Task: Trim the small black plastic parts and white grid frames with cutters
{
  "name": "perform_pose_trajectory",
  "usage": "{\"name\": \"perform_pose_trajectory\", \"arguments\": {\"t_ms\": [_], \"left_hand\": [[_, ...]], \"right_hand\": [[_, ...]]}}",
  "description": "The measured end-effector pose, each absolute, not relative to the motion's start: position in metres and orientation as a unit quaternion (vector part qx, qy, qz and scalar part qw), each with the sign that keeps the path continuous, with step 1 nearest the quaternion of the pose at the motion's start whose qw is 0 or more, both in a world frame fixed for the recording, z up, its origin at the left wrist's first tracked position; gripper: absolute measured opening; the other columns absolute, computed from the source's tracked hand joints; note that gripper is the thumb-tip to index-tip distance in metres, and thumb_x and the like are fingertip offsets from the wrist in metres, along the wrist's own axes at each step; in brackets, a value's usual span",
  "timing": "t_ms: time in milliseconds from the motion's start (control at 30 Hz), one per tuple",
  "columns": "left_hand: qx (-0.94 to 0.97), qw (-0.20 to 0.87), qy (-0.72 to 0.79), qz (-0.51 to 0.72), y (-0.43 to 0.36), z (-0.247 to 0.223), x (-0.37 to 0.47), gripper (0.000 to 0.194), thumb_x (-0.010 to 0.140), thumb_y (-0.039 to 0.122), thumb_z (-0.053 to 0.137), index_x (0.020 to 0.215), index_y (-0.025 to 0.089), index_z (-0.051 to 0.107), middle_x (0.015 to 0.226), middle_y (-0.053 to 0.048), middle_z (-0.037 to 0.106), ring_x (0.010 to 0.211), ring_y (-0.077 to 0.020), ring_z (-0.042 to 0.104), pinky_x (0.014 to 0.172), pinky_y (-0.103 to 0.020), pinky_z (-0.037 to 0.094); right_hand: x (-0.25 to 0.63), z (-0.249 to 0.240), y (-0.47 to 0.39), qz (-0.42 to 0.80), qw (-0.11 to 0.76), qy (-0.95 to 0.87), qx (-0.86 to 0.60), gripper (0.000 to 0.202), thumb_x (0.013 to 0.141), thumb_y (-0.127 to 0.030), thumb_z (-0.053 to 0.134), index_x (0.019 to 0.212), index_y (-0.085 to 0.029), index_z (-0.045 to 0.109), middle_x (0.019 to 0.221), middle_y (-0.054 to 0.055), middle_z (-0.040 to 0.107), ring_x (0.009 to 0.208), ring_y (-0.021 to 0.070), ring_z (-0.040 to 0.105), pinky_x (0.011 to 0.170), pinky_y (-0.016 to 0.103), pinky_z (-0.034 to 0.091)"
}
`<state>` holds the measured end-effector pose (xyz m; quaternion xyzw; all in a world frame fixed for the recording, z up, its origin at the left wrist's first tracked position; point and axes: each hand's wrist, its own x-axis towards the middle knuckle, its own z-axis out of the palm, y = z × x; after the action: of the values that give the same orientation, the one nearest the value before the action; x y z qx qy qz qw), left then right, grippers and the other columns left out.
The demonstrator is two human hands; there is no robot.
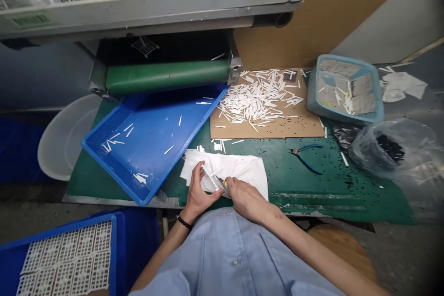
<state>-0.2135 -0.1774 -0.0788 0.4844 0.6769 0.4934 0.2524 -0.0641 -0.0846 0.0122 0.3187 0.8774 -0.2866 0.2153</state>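
My left hand (200, 194) grips a thin white plastic piece with a bumpy edge (210, 177), thumb at its lower end and fingers at its upper end. Closed around a small tool with a dark pointed tip and a bit of yellow (220, 180), my right hand (244, 196) holds that tip close to the piece. Whether they touch, I cannot tell, and most of the tool is hidden in the fist. Under both hands lies a white cloth (248, 171) on the green table mat (277, 157).
A blue tray (152, 120) with scattered white sticks sits left, below a green roller (166, 76). Behind are piled white sticks (256, 97) on cardboard (236, 132). Pliers (307, 155), a light-blue basket (314, 97) and a clear bag (416, 138) lie right. White grids (69, 256) fill a lower-left crate.
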Motion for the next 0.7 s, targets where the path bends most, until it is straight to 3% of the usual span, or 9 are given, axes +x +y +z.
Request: {"name": "perform_pose_trajectory", "arguments": {"t_ms": [267, 700], "left_hand": [[0.463, 0.282, 0.662, 0.517, -0.179, -0.081, -0.214, 0.102, 0.061, 0.025, 0.082, 0.144, 0.023, 0.023, 0.148, -0.014, 0.035, 0.136, -0.0284, 0.039, 0.11, -0.044, 0.04], [0.476, 0.293, 0.654, 0.509, -0.179, -0.078, -0.216, 0.103, 0.063, 0.027, 0.082, 0.145, 0.023, 0.02, 0.148, -0.014, 0.037, 0.135, -0.0272, 0.04, 0.109, -0.043, 0.043]], "right_hand": [[-0.076, 0.002, -0.081, -0.266, 0.215, 0.894, 0.291, 0.025, 0.089, -0.01, 0.038, 0.111, -0.011, 0.051, 0.103, 0.014, 0.063, 0.092, 0.0254, 0.062, 0.072, 0.031, 0.039], [-0.098, 0.02, -0.076, -0.226, 0.302, 0.889, 0.259, 0.035, 0.08, -0.002, 0.041, 0.113, -0.007, 0.05, 0.104, 0.017, 0.063, 0.094, 0.0248, 0.062, 0.075, 0.03, 0.041]]}}
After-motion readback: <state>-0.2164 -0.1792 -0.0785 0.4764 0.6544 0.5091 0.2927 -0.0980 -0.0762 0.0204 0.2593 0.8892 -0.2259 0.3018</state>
